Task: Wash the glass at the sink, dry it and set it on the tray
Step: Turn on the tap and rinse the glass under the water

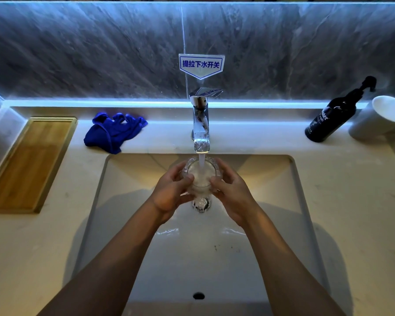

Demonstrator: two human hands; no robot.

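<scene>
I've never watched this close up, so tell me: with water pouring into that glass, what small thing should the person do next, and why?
Probably tip the glass to pour the water out into the sink. The tap is running straight into it, it looks nearly full, and the left hand and right hand both grip its sides over the basin. The blue cloth and wooden tray wait unused.

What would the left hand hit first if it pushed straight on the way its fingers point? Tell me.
The left hand already grips the glass, so the glass; past it, probably the right hand.
</scene>
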